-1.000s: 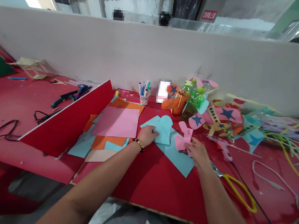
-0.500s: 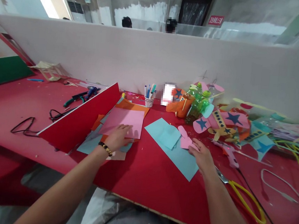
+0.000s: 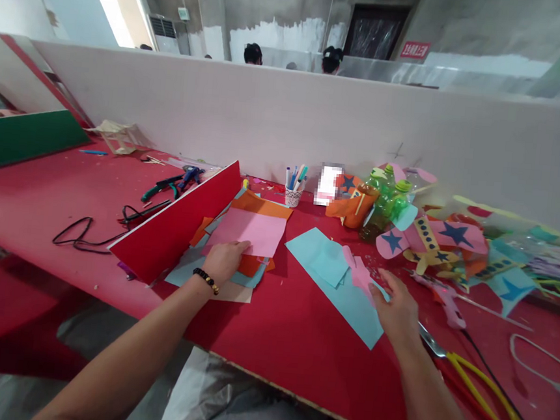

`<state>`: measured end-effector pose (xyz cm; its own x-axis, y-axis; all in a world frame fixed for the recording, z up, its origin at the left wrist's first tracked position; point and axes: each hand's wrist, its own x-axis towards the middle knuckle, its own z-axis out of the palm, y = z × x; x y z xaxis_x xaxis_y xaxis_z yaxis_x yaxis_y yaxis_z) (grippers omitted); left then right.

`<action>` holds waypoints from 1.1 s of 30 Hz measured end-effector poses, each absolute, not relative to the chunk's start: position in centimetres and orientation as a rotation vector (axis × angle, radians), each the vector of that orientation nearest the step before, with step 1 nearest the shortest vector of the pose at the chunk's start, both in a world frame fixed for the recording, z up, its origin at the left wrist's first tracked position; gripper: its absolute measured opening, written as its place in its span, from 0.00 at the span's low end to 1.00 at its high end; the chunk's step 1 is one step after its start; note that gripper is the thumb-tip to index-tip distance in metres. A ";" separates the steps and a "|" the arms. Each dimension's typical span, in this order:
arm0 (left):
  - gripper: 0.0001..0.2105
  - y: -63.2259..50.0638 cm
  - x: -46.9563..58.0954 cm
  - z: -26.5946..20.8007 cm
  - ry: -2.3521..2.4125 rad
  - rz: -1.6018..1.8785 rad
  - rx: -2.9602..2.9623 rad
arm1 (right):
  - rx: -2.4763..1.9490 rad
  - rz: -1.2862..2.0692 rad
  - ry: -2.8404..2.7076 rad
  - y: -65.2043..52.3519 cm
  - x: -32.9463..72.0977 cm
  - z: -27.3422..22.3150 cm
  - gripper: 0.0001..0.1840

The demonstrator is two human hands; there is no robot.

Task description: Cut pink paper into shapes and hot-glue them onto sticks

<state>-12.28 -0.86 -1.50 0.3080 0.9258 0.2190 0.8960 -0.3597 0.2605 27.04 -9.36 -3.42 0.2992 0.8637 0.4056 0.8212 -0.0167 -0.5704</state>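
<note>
My left hand (image 3: 224, 261) rests on the stacked paper at the left, its fingers curled at the lower edge of a pink paper sheet (image 3: 253, 230). A pink paper cutout (image 3: 361, 273) lies partly over a light blue sheet (image 3: 322, 293). My right hand (image 3: 401, 309) has its thumb and fingers at the cutout's right end, with a sliver of light blue paper showing between them. Smaller blue paper pieces (image 3: 330, 267) lie on the blue sheet. Orange paper (image 3: 265, 203) and other coloured sheets show around the pink sheet.
Yellow-handled scissors (image 3: 484, 391) and a pink glue gun (image 3: 446, 301) lie right of my right arm. Green bottles (image 3: 383, 206) and decorated paper models (image 3: 434, 240) stand behind. A pen cup (image 3: 293, 196) is by the partition (image 3: 268, 117). A red board (image 3: 175, 224) leans at the left.
The view has shifted so that things sit lower and farther right. My left hand's fingers have curled from lying flat on the pink sheet. The pink cutout has tilted slightly at my right hand.
</note>
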 end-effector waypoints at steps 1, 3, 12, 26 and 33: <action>0.18 -1.3 -12.4 -1.2 1.729 0.537 2.462 | -1.796 0.040 -1.536 -9.5 26.7 -3.1 0.24; 0.18 -2.7 -12.5 -0.2 1.701 0.641 2.471 | -1.712 -0.023 -1.619 -10.1 25.6 -2.1 0.23; 0.14 -14.0 -6.7 0.3 1.187 0.601 2.696 | -1.324 0.085 -2.183 -17.5 18.2 -0.8 0.32; 0.06 -10.0 -9.3 -0.5 1.245 0.441 2.310 | -1.755 0.459 -1.692 -21.0 21.4 -3.4 0.10; 0.10 -10.1 -7.4 -1.2 1.465 0.403 2.365 | -2.044 0.367 -1.657 -18.3 21.4 -3.6 0.16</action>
<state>-7.41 -10.06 -1.18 0.4318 0.8996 0.0658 0.8065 -0.4177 0.4184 21.43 -18.34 -3.65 0.2310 0.9687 0.0905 0.8401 -0.1517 -0.5208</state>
